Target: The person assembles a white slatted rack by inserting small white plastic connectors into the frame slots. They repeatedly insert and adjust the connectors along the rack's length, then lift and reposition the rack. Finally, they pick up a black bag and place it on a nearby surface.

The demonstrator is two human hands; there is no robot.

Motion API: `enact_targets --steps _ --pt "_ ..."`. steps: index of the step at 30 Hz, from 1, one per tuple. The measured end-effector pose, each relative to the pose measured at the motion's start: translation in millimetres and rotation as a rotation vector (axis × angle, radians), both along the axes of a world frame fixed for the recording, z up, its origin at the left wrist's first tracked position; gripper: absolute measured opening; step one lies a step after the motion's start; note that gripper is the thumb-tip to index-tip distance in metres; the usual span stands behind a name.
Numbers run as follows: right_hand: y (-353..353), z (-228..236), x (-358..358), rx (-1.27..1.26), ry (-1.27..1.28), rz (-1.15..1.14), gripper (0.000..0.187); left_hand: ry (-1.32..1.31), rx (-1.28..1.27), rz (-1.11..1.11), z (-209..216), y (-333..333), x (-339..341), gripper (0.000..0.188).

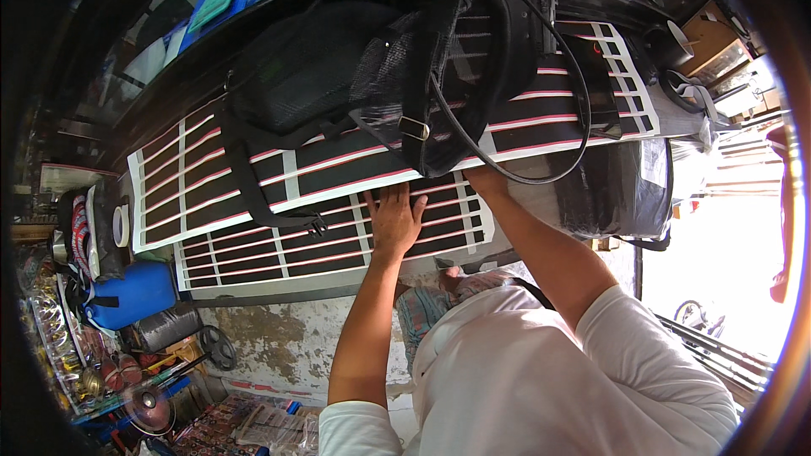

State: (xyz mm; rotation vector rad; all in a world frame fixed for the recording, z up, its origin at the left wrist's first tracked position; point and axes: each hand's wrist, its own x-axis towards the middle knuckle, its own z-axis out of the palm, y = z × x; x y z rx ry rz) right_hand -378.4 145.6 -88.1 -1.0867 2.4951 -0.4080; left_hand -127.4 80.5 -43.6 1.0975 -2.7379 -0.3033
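Two sheets of dark panels with white-and-red stripes, crossed by pale bands, overlap on the table. My left hand (394, 221) lies flat with its fingers apart on the lower striped sheet (329, 241), its fingertips at the edge of the upper striped sheet (198, 176). My right hand (481, 179) reaches to that same edge; its fingers are hidden beneath the sheet and the black bag above. The black mesh bag (296, 76) rests on the upper sheet, with a metal buckle (414, 127) and a hanging strap (243, 173) that ends in a plastic clip.
A black cable (585, 110) loops over the sheets at the right. Beside the table's left end are a white tape roll (121, 226) and a blue container (133, 295). A fan (149, 409) stands lower left. A black wrapped bundle (621, 190) lies at the right.
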Motion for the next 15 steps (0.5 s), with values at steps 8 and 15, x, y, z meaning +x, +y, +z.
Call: enact_targets --steps 8,15 --pt "-16.4 -26.0 -2.1 0.061 0.045 0.012 0.066 0.097 0.157 -0.112 14.6 10.6 -45.2 0.062" --pt "-18.0 -20.7 4.5 0.03 0.047 -0.006 0.066 0.115 0.08 -0.102 8.4 11.1 -49.0 0.059"
